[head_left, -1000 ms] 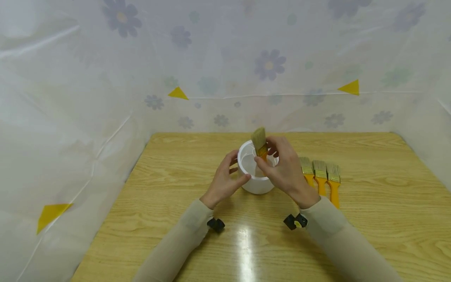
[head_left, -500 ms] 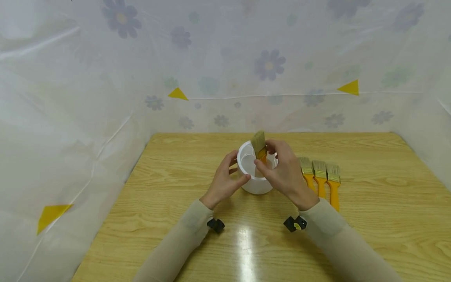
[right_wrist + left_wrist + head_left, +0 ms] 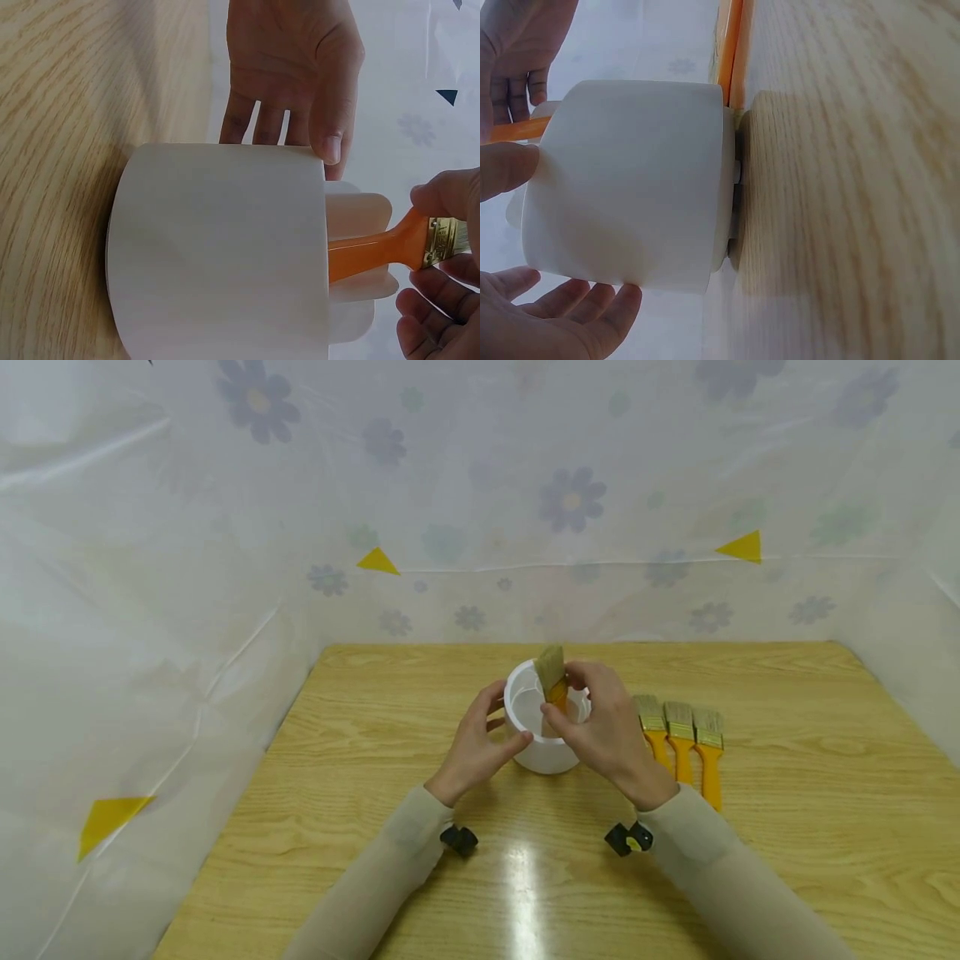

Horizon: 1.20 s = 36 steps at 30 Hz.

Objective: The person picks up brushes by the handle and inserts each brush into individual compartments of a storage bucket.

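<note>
A white round pot [image 3: 547,758] stands upright on the wooden table. My left hand [image 3: 476,743] grips its left side, thumb on the near rim and fingers curled behind. With thumb and fingers, my right hand [image 3: 607,727] pinches a paintbrush [image 3: 552,672] near its metal band. The brush's bristles point up, and its orange handle [image 3: 364,253] runs down into the pot. In the right wrist view, pale rounded flaps [image 3: 360,210] show above the pot's rim. The lower end of the handle is hidden by the pot's wall.
Three more paintbrushes [image 3: 681,735] with orange handles lie side by side right of the pot, partly behind my right wrist. Behind the wooden table [image 3: 375,727] hangs a flowered plastic sheet [image 3: 480,527] with yellow triangles. Black wrist devices [image 3: 459,840] hang under both sleeves.
My right hand has lowered slightly, and the paintbrush has gone a little deeper into the pot. My left hand and the pot have stayed nearly still.
</note>
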Motion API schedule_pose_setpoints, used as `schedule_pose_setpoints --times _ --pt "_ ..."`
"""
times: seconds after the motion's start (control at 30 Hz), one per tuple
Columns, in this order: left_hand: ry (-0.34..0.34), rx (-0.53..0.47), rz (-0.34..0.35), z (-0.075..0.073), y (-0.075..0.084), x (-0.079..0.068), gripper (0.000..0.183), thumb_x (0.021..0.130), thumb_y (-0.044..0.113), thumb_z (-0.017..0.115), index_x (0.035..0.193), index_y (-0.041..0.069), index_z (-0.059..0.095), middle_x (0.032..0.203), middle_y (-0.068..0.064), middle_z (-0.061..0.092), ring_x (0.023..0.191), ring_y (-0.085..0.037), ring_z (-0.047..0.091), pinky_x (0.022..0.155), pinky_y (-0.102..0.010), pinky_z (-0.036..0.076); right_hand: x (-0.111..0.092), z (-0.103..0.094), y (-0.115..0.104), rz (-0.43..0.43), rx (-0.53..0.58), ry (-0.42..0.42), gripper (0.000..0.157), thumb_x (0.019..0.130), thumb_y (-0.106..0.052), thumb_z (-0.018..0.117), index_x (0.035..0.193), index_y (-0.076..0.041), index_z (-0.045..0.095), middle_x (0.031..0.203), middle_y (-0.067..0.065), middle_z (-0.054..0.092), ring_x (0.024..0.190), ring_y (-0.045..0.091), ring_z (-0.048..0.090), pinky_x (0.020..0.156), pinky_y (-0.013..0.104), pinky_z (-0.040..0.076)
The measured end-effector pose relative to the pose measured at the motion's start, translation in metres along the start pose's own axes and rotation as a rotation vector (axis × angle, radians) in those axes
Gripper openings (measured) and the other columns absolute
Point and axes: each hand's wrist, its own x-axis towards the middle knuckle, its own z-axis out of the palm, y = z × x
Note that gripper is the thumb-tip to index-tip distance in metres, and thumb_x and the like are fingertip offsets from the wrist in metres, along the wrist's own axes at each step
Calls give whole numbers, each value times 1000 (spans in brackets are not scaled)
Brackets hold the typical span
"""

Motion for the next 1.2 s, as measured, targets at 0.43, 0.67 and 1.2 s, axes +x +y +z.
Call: schedule_pose_setpoints --times 0.43,0.67,1.2 --pt "-10 -17 -9 -1 7 0 70 83 1 71 142 -4 35 138 -23 43 124 -40 44 95 -59 43 -4 -1 1 35 0 -39 51 76 -16 81 118 2 57 99 13 59 90 26 52 76 40 44" --pt "-7 -18 -5 -1 6 -1 70 83 1 71 142 -4 35 138 -23 42 124 -40 45 94 -60 42 -5 -1 2 33 8 -49 51 76 -15 80 118 2 57 101 13 59 91 26 52 76 41 44" --pt "-9 -9 4 -1 6 0 70 84 2 72 143 -4 34 139 -23 42 123 -40 45 94 -59 43 -10 1 4 31 -13 -54 52 76 -18 81 118 2 58 102 14 61 92 26 53 77 42 46"
